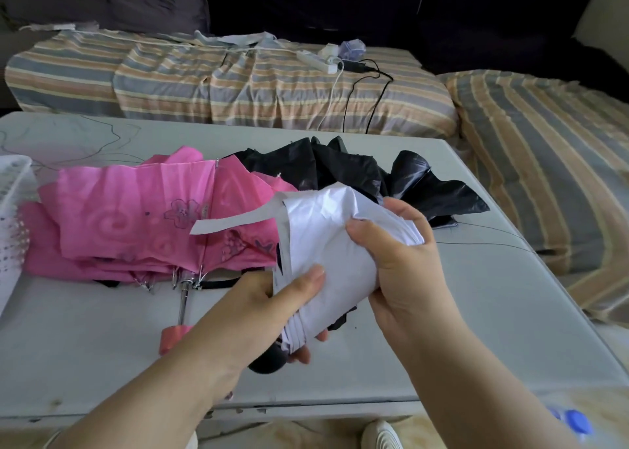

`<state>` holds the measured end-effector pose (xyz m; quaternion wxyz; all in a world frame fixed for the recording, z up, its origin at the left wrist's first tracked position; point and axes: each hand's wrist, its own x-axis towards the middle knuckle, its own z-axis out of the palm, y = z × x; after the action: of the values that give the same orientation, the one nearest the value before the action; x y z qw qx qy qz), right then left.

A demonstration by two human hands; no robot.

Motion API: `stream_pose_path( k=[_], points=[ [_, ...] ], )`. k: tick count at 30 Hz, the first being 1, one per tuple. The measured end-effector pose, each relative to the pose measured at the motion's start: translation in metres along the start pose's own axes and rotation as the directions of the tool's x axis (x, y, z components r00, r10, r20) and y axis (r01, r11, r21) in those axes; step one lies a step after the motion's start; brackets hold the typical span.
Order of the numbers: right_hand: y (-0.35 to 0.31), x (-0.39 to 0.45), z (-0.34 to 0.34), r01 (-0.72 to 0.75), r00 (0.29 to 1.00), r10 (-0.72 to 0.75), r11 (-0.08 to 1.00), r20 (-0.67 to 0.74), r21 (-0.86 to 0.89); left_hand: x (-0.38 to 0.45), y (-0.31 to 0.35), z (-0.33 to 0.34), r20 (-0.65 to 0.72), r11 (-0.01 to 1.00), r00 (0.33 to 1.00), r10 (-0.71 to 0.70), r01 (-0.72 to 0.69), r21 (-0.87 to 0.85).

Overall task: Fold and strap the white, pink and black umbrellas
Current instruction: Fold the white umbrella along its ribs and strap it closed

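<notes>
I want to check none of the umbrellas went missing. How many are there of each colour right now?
White umbrella, held in both hands: 1
Pink umbrella, lying on the table: 1
Black umbrella, lying on the table: 1
Total: 3
</notes>
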<state>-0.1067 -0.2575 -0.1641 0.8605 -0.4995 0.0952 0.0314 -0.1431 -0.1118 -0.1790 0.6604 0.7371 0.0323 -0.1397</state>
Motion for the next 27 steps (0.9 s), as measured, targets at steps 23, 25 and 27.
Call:
stream_pose_path(
  k=[23,25,27],
  points=[
    [0.001,-0.006,0.005,0.116,0.980,-0.138,0.982,-0.143,-0.148,0.000,0.005,0.021,-0.023,1.000,0.999,-0.031,0.031,0.005],
    [0.001,-0.006,0.005,0.114,0.985,-0.127,0.988,-0.118,-0.107,-0.001,0.005,0.021,-0.023,1.000,0.999,-0.023,0.023,0.008],
    [0.000,-0.006,0.005,0.124,0.989,-0.129,0.990,-0.077,-0.071,-0.001,0.002,0.018,0.014,1.000,1.000,-0.022,0.022,-0.009]
  ],
)
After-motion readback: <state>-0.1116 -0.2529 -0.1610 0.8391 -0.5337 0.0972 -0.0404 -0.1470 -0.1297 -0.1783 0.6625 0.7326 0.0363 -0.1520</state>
